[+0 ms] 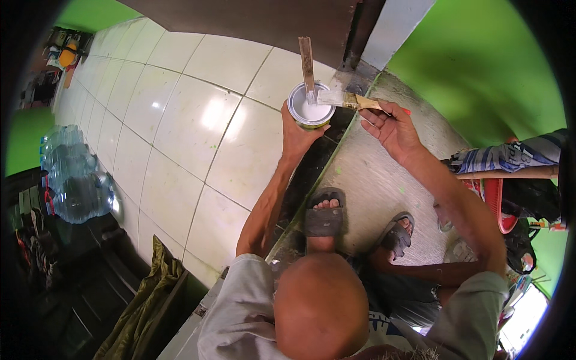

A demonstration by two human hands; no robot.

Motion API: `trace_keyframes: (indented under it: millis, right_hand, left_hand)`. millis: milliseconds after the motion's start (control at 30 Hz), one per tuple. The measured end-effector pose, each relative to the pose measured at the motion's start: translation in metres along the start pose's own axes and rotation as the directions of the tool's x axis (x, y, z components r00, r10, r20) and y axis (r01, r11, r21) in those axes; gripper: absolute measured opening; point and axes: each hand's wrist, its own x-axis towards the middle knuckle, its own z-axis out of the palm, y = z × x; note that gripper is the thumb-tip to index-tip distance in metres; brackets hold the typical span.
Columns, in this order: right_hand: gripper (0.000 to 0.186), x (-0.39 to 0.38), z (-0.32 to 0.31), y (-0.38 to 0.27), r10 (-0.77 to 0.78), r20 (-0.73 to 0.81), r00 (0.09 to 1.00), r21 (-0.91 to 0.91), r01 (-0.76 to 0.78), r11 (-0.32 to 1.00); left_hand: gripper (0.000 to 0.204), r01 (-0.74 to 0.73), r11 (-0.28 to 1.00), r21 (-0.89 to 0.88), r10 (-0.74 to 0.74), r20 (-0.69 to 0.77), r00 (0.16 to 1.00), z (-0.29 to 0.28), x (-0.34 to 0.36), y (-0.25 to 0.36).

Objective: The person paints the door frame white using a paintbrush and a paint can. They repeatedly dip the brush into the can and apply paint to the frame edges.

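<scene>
A small open can [309, 125] holding white paint [314, 112] is gripped around its side by my left hand [295, 135]. A narrow wooden stick [306, 60] stands in the can, its lower end whitened with paint. My right hand [391, 129] has a paintbrush [363, 101] by its wooden handle, held level. The brush's white-coated bristles [330, 98] are over the can's rim, beside the stick; whether they touch it I cannot tell.
Tiled floor [180, 138] lies left, a concrete strip [354, 180] right, with my sandalled feet [324, 216]. A brown panel [258, 24] and green wall [462, 60] are ahead. Water jugs [78, 192] stand left; draped cloth [150, 282] hangs lower left; assorted items [516, 198] crowd the right.
</scene>
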Motion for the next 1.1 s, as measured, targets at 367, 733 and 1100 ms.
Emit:
trace_keyframes:
  millis: [367,733,1100]
  right_hand:
    - [0.025,0.021,0.003,0.092,-0.334,-0.018,0.942,0.593,0.279,0.755]
    - [0.034,0.001,-0.037,0.061,-0.586,-0.325,0.743,0.577,0.646,0.5]
    - [0.033,0.028,-0.018,0.022,-0.642,-0.458,0.615,0.328,0.788,0.522]
  left_hand:
    - [0.094,0.014,0.902,0.431,-0.035,0.041,0.999,-0.057,-0.042,-0.036]
    - [0.027,-0.332,0.683,0.65,0.152,0.318,0.936,-0.157,0.009,0.194]
    - [0.057,-0.489,0.61,0.624,-0.328,0.76,0.561,-0.057,-0.007,0.375]
